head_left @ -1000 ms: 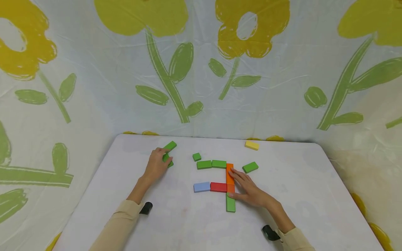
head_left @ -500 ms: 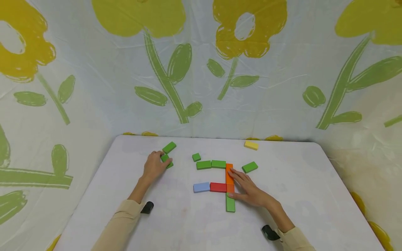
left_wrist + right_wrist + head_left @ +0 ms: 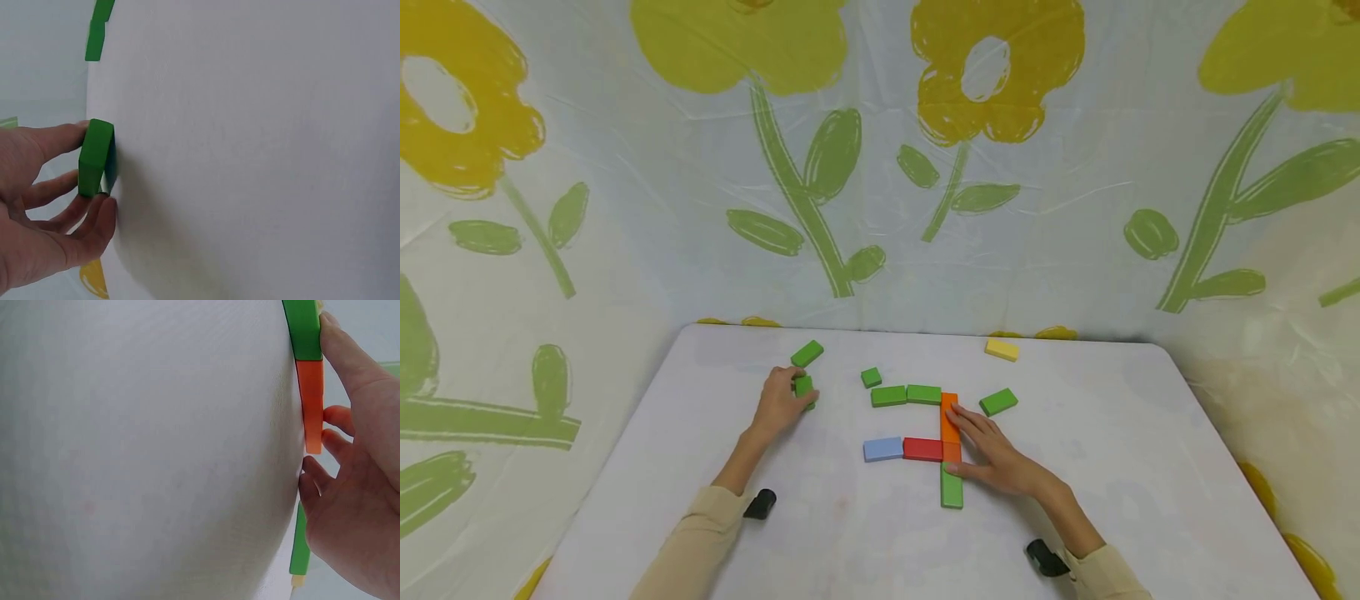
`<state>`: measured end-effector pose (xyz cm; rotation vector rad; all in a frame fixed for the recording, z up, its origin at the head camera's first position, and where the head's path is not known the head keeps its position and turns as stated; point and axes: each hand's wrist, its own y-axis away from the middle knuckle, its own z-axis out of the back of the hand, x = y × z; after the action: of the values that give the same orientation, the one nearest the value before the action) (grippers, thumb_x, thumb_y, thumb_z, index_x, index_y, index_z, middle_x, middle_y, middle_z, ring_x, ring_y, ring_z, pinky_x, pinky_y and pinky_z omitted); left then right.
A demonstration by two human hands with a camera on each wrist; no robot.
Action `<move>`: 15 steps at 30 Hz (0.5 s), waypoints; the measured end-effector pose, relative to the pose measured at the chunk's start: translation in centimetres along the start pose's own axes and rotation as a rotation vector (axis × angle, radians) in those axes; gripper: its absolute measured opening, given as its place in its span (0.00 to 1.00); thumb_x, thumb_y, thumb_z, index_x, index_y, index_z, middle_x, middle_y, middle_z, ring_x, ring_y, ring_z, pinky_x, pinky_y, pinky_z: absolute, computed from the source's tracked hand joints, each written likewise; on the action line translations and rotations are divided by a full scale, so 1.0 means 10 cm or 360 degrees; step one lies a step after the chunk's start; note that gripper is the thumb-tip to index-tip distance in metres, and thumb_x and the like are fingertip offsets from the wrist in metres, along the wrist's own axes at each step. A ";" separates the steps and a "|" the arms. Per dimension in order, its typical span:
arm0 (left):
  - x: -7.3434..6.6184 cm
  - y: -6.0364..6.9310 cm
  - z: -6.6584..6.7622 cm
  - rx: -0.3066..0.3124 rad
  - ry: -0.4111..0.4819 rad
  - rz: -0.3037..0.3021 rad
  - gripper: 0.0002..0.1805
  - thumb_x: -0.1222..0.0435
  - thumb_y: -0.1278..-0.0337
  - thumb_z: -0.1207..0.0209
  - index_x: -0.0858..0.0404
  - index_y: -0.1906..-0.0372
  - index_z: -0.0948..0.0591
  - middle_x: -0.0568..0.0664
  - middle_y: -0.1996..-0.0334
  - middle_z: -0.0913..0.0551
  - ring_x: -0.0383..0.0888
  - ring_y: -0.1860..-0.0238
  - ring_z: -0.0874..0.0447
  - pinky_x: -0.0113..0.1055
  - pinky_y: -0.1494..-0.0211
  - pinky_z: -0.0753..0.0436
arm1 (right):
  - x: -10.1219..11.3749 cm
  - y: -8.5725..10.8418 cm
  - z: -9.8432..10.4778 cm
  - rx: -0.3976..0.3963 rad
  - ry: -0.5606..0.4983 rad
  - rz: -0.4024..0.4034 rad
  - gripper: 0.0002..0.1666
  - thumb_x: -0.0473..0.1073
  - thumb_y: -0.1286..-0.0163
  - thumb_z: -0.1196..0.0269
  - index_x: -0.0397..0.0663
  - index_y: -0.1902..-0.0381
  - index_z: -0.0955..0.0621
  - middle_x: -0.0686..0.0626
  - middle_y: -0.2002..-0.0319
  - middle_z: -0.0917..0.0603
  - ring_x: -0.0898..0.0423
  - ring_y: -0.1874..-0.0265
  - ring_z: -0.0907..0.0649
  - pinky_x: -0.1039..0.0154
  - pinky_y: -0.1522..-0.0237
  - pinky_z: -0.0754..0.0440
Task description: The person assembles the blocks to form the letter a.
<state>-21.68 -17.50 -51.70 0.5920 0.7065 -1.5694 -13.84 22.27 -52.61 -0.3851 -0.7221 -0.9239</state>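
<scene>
Here, left fingers (image 3: 94, 234) are pinching a green block (image 3: 95, 150); wide right fingers (image 3: 976, 423) are touching lined-up blocks (image 3: 950, 419); loose blocks (image 3: 998, 402) are maybe waiting.

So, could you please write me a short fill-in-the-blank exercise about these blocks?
The left hand grips an oblong block coloured ____.
The red rectangular block lies ____ the pale blue rectangular block and the short orange block.
On the white table, the yellow rectangular block lies nearest the ____ edge.
Missing words: green; between; far.
</scene>
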 end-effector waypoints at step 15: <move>-0.09 0.22 -0.05 0.0111 -0.0012 -0.0045 0.20 0.74 0.38 0.34 0.77 0.42 0.20 0.67 0.51 0.20 0.57 0.53 0.19 0.48 0.50 0.17 | 0.00 0.02 -0.01 -0.0026 0.0017 0.0049 0.50 0.52 0.29 0.32 0.36 0.20 0.42 0.36 0.20 0.45 0.33 0.24 0.45 0.25 0.30 0.48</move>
<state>-19.42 -16.65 -51.62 0.6297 0.6595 -1.6270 -13.69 22.34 -52.67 -0.4041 -0.6975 -0.9024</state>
